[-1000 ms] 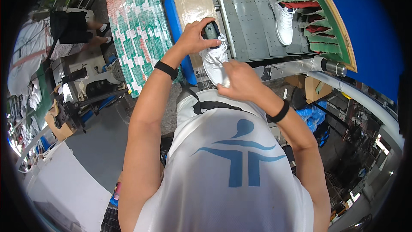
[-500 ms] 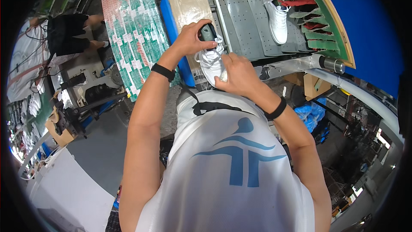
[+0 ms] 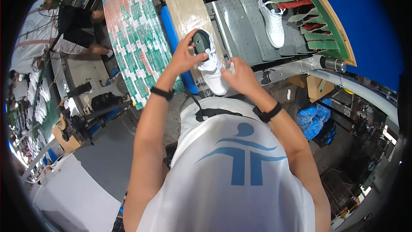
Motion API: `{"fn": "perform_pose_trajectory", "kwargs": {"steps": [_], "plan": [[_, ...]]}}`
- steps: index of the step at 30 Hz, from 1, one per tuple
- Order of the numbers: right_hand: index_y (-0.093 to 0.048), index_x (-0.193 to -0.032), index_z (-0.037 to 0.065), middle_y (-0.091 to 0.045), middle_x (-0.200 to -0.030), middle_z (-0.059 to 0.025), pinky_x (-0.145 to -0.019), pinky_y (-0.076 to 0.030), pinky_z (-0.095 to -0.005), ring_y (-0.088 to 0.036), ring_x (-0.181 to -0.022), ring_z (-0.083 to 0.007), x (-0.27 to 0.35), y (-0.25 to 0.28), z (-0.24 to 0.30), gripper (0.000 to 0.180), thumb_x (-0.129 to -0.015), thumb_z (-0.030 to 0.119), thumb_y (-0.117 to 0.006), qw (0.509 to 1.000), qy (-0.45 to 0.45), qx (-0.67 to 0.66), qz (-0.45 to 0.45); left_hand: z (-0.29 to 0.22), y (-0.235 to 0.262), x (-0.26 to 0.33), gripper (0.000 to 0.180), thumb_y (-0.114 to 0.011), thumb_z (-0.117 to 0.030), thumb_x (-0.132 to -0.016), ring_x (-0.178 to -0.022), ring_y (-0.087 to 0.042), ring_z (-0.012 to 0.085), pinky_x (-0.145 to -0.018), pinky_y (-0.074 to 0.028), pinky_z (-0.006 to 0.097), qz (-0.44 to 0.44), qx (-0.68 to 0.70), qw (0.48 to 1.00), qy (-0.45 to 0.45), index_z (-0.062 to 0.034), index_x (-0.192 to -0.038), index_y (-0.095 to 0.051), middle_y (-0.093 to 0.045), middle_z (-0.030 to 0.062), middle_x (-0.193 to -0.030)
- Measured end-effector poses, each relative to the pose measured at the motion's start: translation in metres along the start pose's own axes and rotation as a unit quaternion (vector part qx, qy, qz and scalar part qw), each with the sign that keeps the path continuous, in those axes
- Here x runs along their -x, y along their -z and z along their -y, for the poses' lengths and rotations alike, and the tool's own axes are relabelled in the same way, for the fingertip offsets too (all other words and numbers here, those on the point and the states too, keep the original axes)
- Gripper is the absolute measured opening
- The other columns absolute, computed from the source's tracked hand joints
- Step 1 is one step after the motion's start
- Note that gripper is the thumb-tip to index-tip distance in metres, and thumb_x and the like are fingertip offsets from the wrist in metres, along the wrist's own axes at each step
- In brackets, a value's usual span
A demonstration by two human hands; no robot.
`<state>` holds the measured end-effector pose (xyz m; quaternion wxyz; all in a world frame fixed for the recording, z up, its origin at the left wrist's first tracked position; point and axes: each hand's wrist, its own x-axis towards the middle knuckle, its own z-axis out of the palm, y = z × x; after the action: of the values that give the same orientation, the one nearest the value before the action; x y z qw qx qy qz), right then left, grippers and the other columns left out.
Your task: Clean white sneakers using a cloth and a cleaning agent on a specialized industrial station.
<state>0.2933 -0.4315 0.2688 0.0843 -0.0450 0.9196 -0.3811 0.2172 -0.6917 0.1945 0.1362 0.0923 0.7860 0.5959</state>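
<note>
A white lace-up sneaker (image 3: 213,80) stands on a tape-wrapped tan board, toe toward me. Inside its opening sits a dark green shoe last (image 3: 200,43). My left hand (image 3: 183,56) is closed round the heel end, its thumb over the tongue and fingers at the collar. Beside the toe, my right hand (image 3: 242,77) is curled with its thumb close to the shoe's side. A small pale thing shows between its fingers, too hidden to name. A second white sneaker (image 3: 274,28) lies on the grey plated conveyor (image 3: 240,21) to the right.
The tan board (image 3: 184,6) lies beside the conveyor. Green and red fabric strips (image 3: 315,23) hang at a tunnel mouth on the right. A board covered in green and white labels (image 3: 133,38) stands left. Another person (image 3: 77,28) is at the far left.
The sneaker has turned slightly, and its toe shows more openly. My right hand has moved off the laces to the right side. The conveyor sneaker has shifted slightly toward the lower left.
</note>
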Motion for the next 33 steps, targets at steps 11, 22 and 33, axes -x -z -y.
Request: {"fn": "perform_pose_trajectory", "kwargs": {"steps": [11, 22, 33], "plan": [[-0.07, -0.113, 0.006, -0.074, -0.115, -0.0119, -0.077, -0.057, -0.0316, -0.069, -0.084, -0.0168, -0.005, -0.027, 0.009, 0.043, -0.106, 0.047, -0.059, 0.721, -0.294, -0.598, 0.193, -0.001, -0.013, 0.048, 0.101, -0.101, -0.016, -0.073, -0.123, -0.067, 0.0294, -0.103, -0.057, 0.041, -0.253, 0.228, 0.899, 0.276, 0.0064, -0.154, -0.045, -0.065, 0.021, -0.138], [-0.072, -0.096, 0.001, -0.069, -0.085, -0.0061, -0.074, -0.051, -0.0337, -0.066, -0.079, -0.016, 0.053, -0.005, -0.073, 0.045, -0.103, 0.044, -0.062, 0.886, -0.183, -0.381, 0.192, 0.114, 0.221, -0.013, 0.081, -0.09, -0.015, -0.075, -0.129, -0.068, 0.0436, -0.109, -0.055, 0.046, -0.154, -0.462, 0.821, 0.298, -0.0001, -0.149, -0.059, -0.067, 0.0285, -0.143], [-0.074, -0.105, 0.004, -0.067, -0.081, -0.0031, -0.072, -0.05, -0.0328, -0.063, -0.077, -0.014, 0.107, 0.076, -0.133, 0.038, -0.103, 0.041, -0.066, 0.856, -0.312, -0.405, 0.078, -0.013, -0.307, -0.222, 0.104, -0.098, -0.036, -0.077, -0.141, -0.059, 0.0417, -0.119, -0.045, 0.048, -0.077, 0.073, 0.992, 0.07, 0.0073, -0.154, -0.042, -0.061, 0.0282, -0.147]]}}
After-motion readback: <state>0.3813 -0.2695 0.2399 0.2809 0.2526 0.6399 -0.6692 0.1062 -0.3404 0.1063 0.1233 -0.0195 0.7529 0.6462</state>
